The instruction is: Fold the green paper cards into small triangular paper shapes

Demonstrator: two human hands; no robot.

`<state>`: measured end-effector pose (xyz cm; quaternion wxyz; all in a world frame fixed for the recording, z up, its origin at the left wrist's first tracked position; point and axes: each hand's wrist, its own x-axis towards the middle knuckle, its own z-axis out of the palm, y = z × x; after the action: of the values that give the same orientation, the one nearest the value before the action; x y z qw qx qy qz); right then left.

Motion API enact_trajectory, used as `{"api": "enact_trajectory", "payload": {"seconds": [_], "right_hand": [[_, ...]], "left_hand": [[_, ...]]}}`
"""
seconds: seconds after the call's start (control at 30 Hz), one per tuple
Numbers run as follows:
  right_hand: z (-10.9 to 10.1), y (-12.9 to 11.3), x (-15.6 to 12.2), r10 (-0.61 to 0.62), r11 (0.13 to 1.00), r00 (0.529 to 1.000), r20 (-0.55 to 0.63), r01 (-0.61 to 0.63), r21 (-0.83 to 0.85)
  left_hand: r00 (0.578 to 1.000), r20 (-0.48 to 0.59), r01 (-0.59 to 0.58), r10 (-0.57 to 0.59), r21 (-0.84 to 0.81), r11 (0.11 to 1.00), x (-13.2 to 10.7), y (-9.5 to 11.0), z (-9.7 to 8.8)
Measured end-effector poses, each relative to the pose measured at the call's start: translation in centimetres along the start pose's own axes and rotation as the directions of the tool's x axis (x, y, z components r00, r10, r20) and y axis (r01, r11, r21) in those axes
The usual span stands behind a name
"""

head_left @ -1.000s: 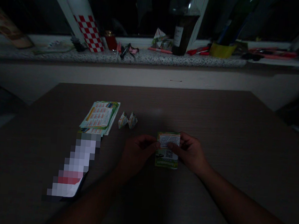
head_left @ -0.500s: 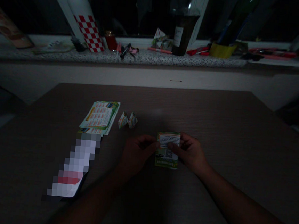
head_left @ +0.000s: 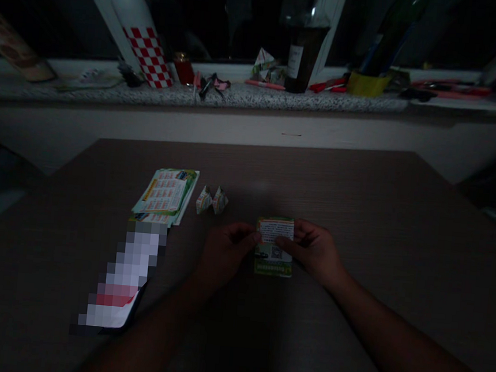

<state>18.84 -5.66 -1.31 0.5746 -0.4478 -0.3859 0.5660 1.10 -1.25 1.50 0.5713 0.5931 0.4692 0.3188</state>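
A small printed paper card [head_left: 273, 266], green and white with lines of text and a square code, is held upright between my hands. My left hand [head_left: 229, 248] pinches its left edge between thumb and fingers. At the right edge, my right hand [head_left: 318, 250] grips it, the thumb lying across the printed face and the fingers behind. Two small folded paper shapes [head_left: 212, 201] stand side by side just beyond my left hand. Farther left lies a stack of similar printed sheets [head_left: 164, 193].
A phone [head_left: 122, 279] with a blurred-out screen lies on the brown table [head_left: 360, 196], left of my left forearm. Along the granite windowsill [head_left: 247, 97] stand a red-checked white bottle [head_left: 149, 56], a dark cup [head_left: 301, 63], a yellow tape roll [head_left: 367, 84] and pens.
My hands and the paper card have shifted slightly to the left and a little away from me. Both hands keep their hold. The folded shapes, stack and phone stay in place.
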Motion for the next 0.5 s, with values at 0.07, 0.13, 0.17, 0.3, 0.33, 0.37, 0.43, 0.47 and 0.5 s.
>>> {"api": "enact_trajectory", "payload": {"seconds": [0.07, 0.13, 0.17, 0.3, 0.33, 0.37, 0.43, 0.47, 0.5], "right_hand": [[-0.1, -0.1, 0.0, 0.006, 1.000, 1.000, -0.004, -0.006, -0.019], [-0.2, -0.3, 0.1, 0.018, 0.999, 1.000, -0.001, -0.018, -0.043], [-0.3, -0.4, 0.1, 0.030, 0.998, 1.000, 0.002, -0.030, -0.057], [-0.6, -1.0, 0.2, 0.086, 0.988, 0.996, 0.006, -0.084, -0.128], [-0.6, -1.1, 0.3, 0.092, 0.986, 0.996, 0.004, -0.091, -0.143], [-0.7, -1.1, 0.3, 0.097, 0.983, 0.995, -0.001, -0.095, -0.155], [-0.7, -1.1, 0.4, 0.101, 0.980, 0.995, -0.019, -0.103, -0.172], [-0.7, -1.1, 0.4, 0.106, 0.978, 0.994, -0.027, -0.110, -0.178], [-0.7, -1.1, 0.5, 0.112, 0.976, 0.993, -0.032, -0.117, -0.182]], "left_hand": [[1.000, -0.010, 0.000, 0.000, 0.008, 1.000, 0.1, -0.1, -0.1], [1.000, -0.013, -0.008, 0.009, 0.028, 1.000, 0.2, -0.2, -0.2], [1.000, -0.018, -0.013, 0.014, 0.044, 0.999, 0.3, -0.2, -0.2], [0.998, -0.045, -0.029, 0.036, 0.135, 0.990, 0.5, -0.1, -0.3], [0.998, -0.048, -0.035, 0.043, 0.161, 0.986, 0.5, 0.0, -0.4], [0.998, -0.046, -0.044, 0.053, 0.183, 0.982, 0.5, 0.0, -0.4], [0.997, -0.046, -0.055, 0.066, 0.217, 0.975, 0.5, 0.1, -0.4], [0.996, -0.051, -0.056, 0.070, 0.230, 0.971, 0.5, 0.1, -0.3], [0.996, -0.060, -0.057, 0.073, 0.241, 0.969, 0.6, 0.0, -0.4]]}}
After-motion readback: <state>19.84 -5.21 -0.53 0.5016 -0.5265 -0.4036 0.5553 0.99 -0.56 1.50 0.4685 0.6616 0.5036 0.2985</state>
